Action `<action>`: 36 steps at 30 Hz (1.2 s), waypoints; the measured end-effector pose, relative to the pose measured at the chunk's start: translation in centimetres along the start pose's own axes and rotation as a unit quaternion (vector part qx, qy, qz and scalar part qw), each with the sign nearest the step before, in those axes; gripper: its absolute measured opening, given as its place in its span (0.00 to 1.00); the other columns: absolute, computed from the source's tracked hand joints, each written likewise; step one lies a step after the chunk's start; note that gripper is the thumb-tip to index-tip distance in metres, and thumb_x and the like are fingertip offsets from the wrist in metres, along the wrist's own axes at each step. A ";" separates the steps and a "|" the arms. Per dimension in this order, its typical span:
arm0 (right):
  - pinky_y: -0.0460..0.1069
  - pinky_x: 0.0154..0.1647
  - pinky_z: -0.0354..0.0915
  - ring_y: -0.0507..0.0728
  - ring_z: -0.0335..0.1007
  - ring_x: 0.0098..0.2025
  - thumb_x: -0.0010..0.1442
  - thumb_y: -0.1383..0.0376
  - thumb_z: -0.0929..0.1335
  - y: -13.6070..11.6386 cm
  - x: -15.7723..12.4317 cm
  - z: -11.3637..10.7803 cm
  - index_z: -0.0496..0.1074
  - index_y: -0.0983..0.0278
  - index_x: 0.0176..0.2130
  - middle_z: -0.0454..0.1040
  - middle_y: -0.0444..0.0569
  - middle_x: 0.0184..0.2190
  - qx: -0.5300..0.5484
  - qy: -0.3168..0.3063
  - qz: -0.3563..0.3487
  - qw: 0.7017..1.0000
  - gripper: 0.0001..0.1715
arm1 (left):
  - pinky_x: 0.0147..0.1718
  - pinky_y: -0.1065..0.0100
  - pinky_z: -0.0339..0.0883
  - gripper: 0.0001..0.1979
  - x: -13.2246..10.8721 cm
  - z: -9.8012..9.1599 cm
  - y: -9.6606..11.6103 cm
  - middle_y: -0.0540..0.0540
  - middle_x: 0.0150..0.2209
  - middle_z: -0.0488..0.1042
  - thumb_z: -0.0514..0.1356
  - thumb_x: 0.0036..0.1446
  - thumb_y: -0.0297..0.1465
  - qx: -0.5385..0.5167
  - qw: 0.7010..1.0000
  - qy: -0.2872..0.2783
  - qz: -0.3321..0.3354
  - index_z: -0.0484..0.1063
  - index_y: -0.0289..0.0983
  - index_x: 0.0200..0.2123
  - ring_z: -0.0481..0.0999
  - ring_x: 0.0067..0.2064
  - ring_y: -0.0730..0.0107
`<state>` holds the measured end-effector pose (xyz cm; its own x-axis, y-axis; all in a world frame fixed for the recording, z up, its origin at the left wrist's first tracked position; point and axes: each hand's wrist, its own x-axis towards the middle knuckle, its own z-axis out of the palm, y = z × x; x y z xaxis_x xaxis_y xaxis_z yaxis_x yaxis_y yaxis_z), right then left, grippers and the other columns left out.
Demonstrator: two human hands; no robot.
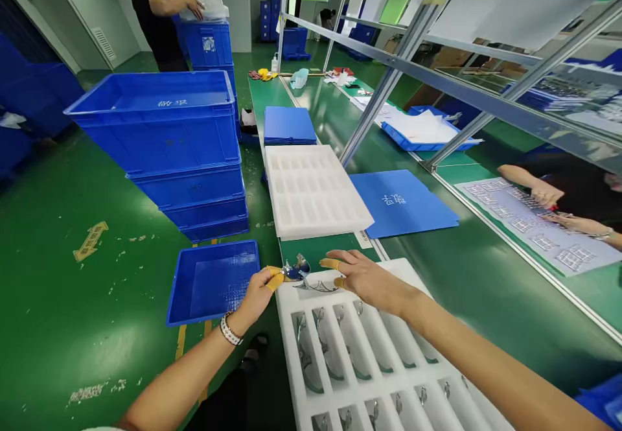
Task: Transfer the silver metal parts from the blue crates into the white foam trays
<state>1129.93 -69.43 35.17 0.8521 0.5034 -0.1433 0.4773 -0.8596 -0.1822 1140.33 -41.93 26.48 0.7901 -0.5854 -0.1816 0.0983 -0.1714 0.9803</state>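
Observation:
My left hand [262,288] pinches a shiny curved metal part [297,270] with yellow finger cots on its fingertips. My right hand [364,279] grips the other end of the same metal part, some fingers spread, also wearing yellow cots. Both hands hover over the far edge of a white foam tray [389,379] whose slots hold several similar metal parts. A second white foam tray [315,191] with bare slots lies further along the green bench.
Stacked blue crates [165,146] stand on the floor at left, with a shallow blue bin [211,282] below my left hand. A blue sheet [403,204] lies right of the far tray. Another person's hands [549,194] work at right; someone stands at the back.

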 end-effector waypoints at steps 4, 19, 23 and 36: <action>0.66 0.60 0.60 0.67 0.44 0.71 0.60 0.79 0.57 0.0 0.4 -0.8 0.78 0.63 0.35 0.62 0.49 0.66 0.002 -0.023 -0.014 1.000 0.24 | 0.41 0.66 0.65 0.16 0.4 0.5 0.5 0.44 0.38 0.78 0.60 0.60 0.44 -0.016 1.000 -0.020 -0.004 0.78 0.36 0.34 0.72 0.41 0.64; 0.61 0.56 0.70 0.63 0.51 0.70 0.66 0.72 0.58 2.6 -2.7 3.6 0.73 0.54 0.54 0.57 0.47 0.69 0.078 0.084 -0.027 0.993 0.25 | 0.44 0.64 0.65 0.10 0.6 2.8 0.0 0.44 0.37 0.75 0.58 0.60 0.33 -0.012 1.000 0.027 -0.006 0.77 0.35 0.33 0.73 0.43 0.64; 0.64 0.63 0.63 0.64 0.49 0.71 0.69 0.68 0.58 2.8 -1.0 2.9 0.77 0.56 0.44 0.61 0.45 0.67 0.053 0.057 -0.018 0.997 0.20 | 0.43 0.64 0.65 0.10 0.7 3.0 -0.2 0.45 0.38 0.74 0.57 0.61 0.34 -0.029 0.999 0.031 -0.028 0.76 0.36 0.34 0.73 0.41 0.64; 0.66 0.66 0.54 0.68 0.49 0.70 0.56 0.77 0.67 0.3 2.5 5.3 0.79 0.62 0.33 0.74 0.55 0.54 -0.069 -0.097 -0.030 0.992 0.14 | 0.42 0.64 0.65 0.11 1.1 2.9 -0.2 0.45 0.37 0.74 0.57 0.62 0.36 0.002 1.000 0.017 -0.008 0.75 0.37 0.34 0.73 0.40 0.64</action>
<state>1131.04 -67.93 29.56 0.7703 0.5502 -0.3224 0.5626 -0.8243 -0.0626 1139.43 -44.84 25.81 0.8087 -0.5554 -0.1935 0.1081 -0.1831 0.9771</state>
